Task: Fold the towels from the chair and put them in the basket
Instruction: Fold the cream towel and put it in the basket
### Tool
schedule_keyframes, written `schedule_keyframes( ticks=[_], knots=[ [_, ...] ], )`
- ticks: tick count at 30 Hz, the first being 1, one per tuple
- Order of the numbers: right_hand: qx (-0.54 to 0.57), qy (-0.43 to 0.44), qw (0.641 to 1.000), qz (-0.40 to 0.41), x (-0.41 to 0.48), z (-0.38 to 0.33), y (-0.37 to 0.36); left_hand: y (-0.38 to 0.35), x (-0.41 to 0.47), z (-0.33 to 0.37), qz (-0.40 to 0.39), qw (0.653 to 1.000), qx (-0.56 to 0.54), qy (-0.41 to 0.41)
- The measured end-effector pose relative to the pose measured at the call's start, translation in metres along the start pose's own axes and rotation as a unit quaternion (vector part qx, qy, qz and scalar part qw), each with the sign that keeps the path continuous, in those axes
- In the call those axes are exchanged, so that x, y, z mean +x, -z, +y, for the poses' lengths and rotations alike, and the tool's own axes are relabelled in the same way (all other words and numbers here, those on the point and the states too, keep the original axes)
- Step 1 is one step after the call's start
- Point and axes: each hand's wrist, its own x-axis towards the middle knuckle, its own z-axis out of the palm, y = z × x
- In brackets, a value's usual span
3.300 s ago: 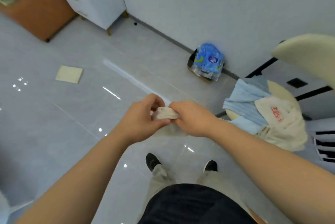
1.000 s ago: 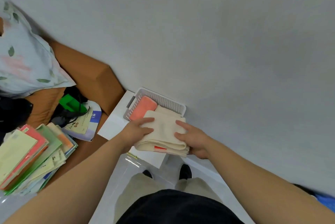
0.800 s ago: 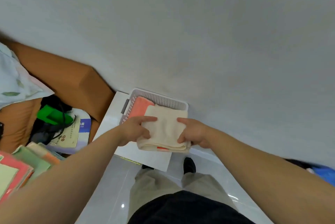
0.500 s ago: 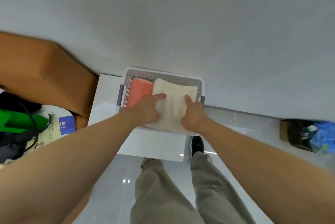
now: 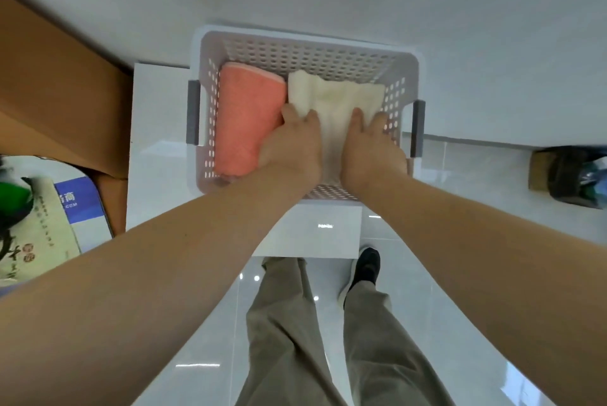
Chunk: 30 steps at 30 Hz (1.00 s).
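A pale grey perforated basket [image 5: 305, 36] with dark handles stands on a white stand [image 5: 157, 116] against the wall. Inside, a folded pink towel [image 5: 246, 116] fills the left half. Beside it, in the right half, lies a folded cream towel [image 5: 338, 93]. My left hand [image 5: 292, 149] holds the cream towel's left edge, wedged against the pink towel. My right hand [image 5: 371, 149] holds its right edge near the basket's right wall. Both hands are down inside the basket. The chair is out of view.
A brown box [image 5: 56, 93] stands left of the stand, with a printed paper bag [image 5: 42, 225] below it. A small bin with a dark liner [image 5: 568, 175] sits on the floor at the right. My legs stand on glossy tiles [image 5: 427, 274].
I turned away from the chair and carried the folded cream towel to the basket. In the last half second both hands lowered it into the right half beside the pink towel.
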Motion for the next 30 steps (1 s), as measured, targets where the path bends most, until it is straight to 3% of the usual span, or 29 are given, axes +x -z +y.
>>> schedule_keyframes(
  ticks=[2, 5, 8, 10, 19, 26, 30],
  knots=[
    [-0.111, 0.041, 0.992, 0.046, -0.002, -0.004, 0.000, 0.004, 0.001, 0.002, 0.025, 0.997, 0.066, -0.012],
    [-0.288, 0.080, 0.951, 0.081, -0.002, -0.004, 0.007, 0.007, 0.005, -0.001, 0.066, 0.981, 0.176, -0.046],
    [-0.379, 0.083, 0.921, 0.039, 0.006, 0.001, 0.011, 0.002, 0.010, -0.010, 0.079, 0.926, 0.349, -0.119],
    [-0.373, 0.078, 0.925, 0.008, 0.014, 0.006, 0.010, -0.005, 0.013, -0.016, 0.068, 0.905, 0.400, -0.125],
    [-0.326, 0.084, 0.940, -0.061, 0.046, 0.008, -0.001, -0.010, 0.041, -0.016, -0.014, 0.918, 0.383, -0.096],
    [-0.294, 0.118, 0.948, -0.030, 0.015, 0.018, 0.014, 0.015, 0.013, -0.010, -0.050, 0.913, 0.386, -0.121],
    [-0.172, 0.154, 0.973, -0.001, -0.049, 0.032, 0.051, 0.050, -0.042, 0.002, -0.079, 0.950, 0.277, -0.116]
  ],
)
